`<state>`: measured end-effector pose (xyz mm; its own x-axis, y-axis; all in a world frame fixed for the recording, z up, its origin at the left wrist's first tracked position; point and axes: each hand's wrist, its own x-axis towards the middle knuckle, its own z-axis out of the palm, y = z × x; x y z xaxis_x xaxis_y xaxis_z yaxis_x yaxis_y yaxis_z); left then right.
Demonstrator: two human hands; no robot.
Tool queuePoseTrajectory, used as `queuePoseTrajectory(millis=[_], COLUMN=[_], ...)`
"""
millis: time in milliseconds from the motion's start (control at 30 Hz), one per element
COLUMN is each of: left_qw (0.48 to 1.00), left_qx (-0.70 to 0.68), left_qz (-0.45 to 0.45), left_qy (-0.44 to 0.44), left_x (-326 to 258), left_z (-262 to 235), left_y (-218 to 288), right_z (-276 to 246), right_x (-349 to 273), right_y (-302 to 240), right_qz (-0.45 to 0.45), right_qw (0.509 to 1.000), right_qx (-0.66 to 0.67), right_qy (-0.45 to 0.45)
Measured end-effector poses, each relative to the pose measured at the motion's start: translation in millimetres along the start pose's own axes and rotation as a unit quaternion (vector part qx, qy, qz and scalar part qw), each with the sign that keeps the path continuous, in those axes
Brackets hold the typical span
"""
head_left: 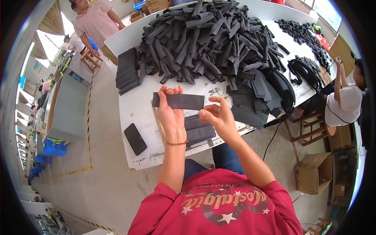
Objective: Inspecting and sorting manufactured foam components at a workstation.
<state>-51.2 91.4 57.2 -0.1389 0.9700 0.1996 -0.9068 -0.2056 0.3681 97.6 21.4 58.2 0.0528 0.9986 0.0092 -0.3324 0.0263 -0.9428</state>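
Note:
My left hand (171,111) is closed round the left part of a flat black fabric strip (188,102), thumb in front and fingertips curled over its top edge. At the strip's right end is my right hand (220,117), its thumb and fingers bent and apart; whether a fingertip touches the edge is hard to tell. Below the strip, several more black strips (201,135) lie on the white table (135,111), partly hidden by my left wrist. A black phone (135,139) lies left of my left forearm.
A large heap of black strips (203,43) covers the table's far side, with a neat stack (127,70) at its left. Flat black pieces (258,94) and a black mesh-edged item (282,88) lie right. People stand far left and sit right, near a cardboard box (313,172).

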Motion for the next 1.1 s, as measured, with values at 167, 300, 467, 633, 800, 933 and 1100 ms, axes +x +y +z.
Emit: queuePoseTrajectory(millis=[167, 300, 467, 633, 800, 933, 1100], left_qw=[0.994, 0.962, 0.961, 0.952, 0.962, 0.922, 0.933], left_qx=[0.059, 0.113, 0.200, 0.252, 0.217, 0.299, 0.289], left_qz=[-0.090, -0.205, -0.144, -0.131, -0.135, -0.241, -0.214], left_qy=[-0.002, 0.142, 0.128, 0.112, 0.095, 0.054, -0.005], left_x=[-16, -36, -47, -50, -56, -70, -75], left_z=[12, -10, -6, -9, -5, -25, -20], left_y=[-7, -7, -9, -8, -20, -21, -19], right_z=[-1, -15, -38, -37, -33, -33, -33], right_x=[-1, 0, 3, -6, -4, -7, -8], right_y=[16, 10, 10, 16, 33, 37, 34], right_qz=[-0.070, -0.402, -0.429, -0.048, 0.030, 0.039, 0.049], right_qw=[0.992, 0.861, 0.818, 0.998, 0.992, 0.993, 0.995], right_qx=[-0.091, -0.305, -0.383, -0.005, 0.115, 0.102, 0.086], right_qy=[0.060, 0.061, -0.014, 0.035, 0.038, 0.036, 0.027])
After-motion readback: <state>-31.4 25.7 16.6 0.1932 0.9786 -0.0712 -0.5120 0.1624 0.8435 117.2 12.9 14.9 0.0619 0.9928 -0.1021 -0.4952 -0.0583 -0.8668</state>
